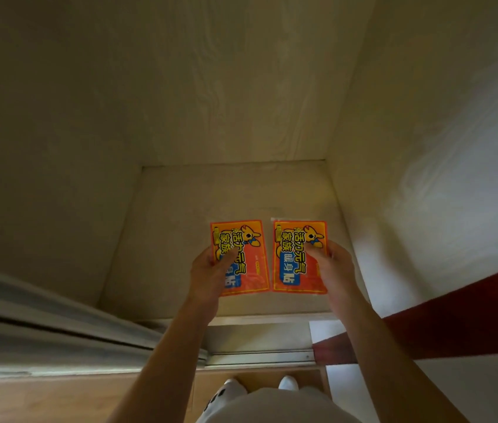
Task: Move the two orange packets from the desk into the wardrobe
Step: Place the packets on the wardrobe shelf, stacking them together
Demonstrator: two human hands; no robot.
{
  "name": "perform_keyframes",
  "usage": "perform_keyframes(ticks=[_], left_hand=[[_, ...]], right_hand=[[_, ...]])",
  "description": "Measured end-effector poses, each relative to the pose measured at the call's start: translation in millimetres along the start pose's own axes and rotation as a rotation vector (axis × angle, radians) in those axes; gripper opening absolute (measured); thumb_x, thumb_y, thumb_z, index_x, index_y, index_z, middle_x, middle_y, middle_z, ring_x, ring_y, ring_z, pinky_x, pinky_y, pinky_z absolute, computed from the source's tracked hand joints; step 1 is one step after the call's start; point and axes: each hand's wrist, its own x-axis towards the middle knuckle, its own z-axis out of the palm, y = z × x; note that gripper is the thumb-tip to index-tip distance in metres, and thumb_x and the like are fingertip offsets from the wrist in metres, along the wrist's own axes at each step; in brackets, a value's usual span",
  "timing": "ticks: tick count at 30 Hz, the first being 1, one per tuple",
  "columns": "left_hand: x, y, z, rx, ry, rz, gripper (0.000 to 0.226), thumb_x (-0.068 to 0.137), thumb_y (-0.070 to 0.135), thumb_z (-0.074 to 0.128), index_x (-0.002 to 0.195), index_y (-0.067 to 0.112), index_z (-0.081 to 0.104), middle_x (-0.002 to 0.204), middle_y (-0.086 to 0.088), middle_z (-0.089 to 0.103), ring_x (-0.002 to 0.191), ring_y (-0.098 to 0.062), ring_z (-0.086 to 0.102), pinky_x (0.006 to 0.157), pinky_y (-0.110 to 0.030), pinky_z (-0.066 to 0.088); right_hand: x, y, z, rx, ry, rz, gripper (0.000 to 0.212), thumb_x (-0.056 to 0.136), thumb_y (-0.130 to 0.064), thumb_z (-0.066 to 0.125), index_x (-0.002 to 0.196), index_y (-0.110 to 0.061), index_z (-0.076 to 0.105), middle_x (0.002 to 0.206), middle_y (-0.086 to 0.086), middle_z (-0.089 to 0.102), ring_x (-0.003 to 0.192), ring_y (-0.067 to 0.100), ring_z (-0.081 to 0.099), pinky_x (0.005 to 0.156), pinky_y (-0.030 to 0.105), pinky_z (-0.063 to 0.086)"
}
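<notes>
In wardrobe (241,87), 2 orange packets (298,257), 1 per hand (208,273).

I can't see the lower left part of the left packet (246,264) under my left hand (208,276), my right hand (333,270) covers the right packet's (295,261) edge, and both forearms run off the bottom.

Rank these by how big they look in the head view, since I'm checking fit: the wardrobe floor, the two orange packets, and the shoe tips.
1. Wardrobe floor, clearly largest.
2. Left orange packet and right orange packet: alike, unranked.
3. Shoe tips, smallest, though mostly hidden by clothing.
</notes>
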Motion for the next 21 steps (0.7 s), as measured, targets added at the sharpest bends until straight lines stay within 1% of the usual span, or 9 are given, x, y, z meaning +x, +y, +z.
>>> perform_keyframes(ticks=[3,7,9,11,12,14,18,19,21], left_hand=[[11,-3,4,-0.004,0.019,-0.008,0.015,0.087,0.012,0.067,0.101,0.007,0.071,0.096,-0.017,0.076,0.083,-0.033,0.072,0.076,-0.048,0.059],[32,-10,10,-0.045,0.037,-0.086,0.013,0.087,0.007,0.064,0.095,0.011,0.072,0.084,-0.011,0.077,0.07,-0.026,0.071,0.072,-0.042,0.058],[44,-14,17,-0.042,0.038,-0.108,0.014,0.086,0.005,0.063,0.095,0.011,0.071,0.08,-0.008,0.076,0.066,-0.024,0.071,0.068,-0.038,0.058],[55,-18,25,-0.028,0.038,-0.119,0.015,0.086,0.004,0.063,0.096,0.01,0.072,0.082,-0.009,0.076,0.068,-0.024,0.07,0.069,-0.039,0.058],[61,-20,30,-0.017,0.037,-0.116,0.014,0.086,0.003,0.063,0.094,0.01,0.072,0.082,-0.01,0.075,0.068,-0.025,0.07,0.07,-0.04,0.057],[74,-26,39,0.024,0.048,-0.118,0.012,0.086,0.003,0.065,0.087,0.012,0.072,0.08,-0.008,0.074,0.067,-0.024,0.069,0.07,-0.041,0.057],[99,-40,52,0.138,0.102,-0.132,0.007,0.082,0.006,0.071,0.078,0.011,0.07,0.08,-0.014,0.071,0.075,-0.027,0.068,0.074,-0.052,0.057],[104,-43,55,0.173,0.118,-0.131,0.011,0.081,0.009,0.073,0.073,0.015,0.07,0.076,-0.011,0.071,0.074,-0.026,0.067,0.072,-0.05,0.057],[112,-47,60,0.262,0.149,-0.13,0.017,0.081,0.015,0.074,0.067,0.021,0.068,0.066,-0.003,0.067,0.07,-0.024,0.066,0.065,-0.04,0.055]], right_hand=[[11,0,1,-0.031,0.008,-0.004,0.003,0.085,-0.019,0.072,0.084,-0.022,0.073,0.083,0.001,0.079,0.081,0.028,0.075,0.08,0.049,0.06],[19,1,-3,-0.042,0.02,0.019,0.003,0.085,-0.02,0.072,0.087,-0.021,0.074,0.087,0.004,0.079,0.083,0.03,0.075,0.081,0.051,0.06],[24,1,-7,-0.066,0.021,0.0,0.004,0.086,-0.02,0.07,0.088,-0.021,0.073,0.087,0.004,0.078,0.082,0.029,0.075,0.076,0.046,0.06],[25,-1,-11,-0.084,0.022,-0.02,0.006,0.089,-0.02,0.066,0.086,-0.024,0.07,0.084,-0.002,0.076,0.076,0.022,0.073,0.066,0.033,0.056],[27,-1,-13,-0.077,0.027,-0.02,0.008,0.09,-0.019,0.066,0.086,-0.025,0.069,0.082,-0.004,0.074,0.072,0.017,0.072,0.062,0.03,0.053],[29,1,-16,-0.052,0.042,0.003,0.009,0.09,-0.017,0.066,0.086,-0.025,0.069,0.08,-0.005,0.075,0.068,0.015,0.072,0.063,0.03,0.054],[32,9,-23,-0.024,0.064,0.047,0.008,0.09,-0.017,0.066,0.088,-0.024,0.069,0.079,-0.006,0.075,0.067,0.014,0.072,0.06,0.029,0.054],[32,10,-24,-0.015,0.071,0.056,0.007,0.09,-0.018,0.066,0.091,-0.023,0.07,0.08,-0.005,0.076,0.068,0.015,0.073,0.061,0.029,0.054],[33,14,-28,-0.012,0.079,0.066,0.006,0.089,-0.018,0.067,0.094,-0.022,0.07,0.078,-0.005,0.077,0.069,0.016,0.073,0.064,0.032,0.056]])
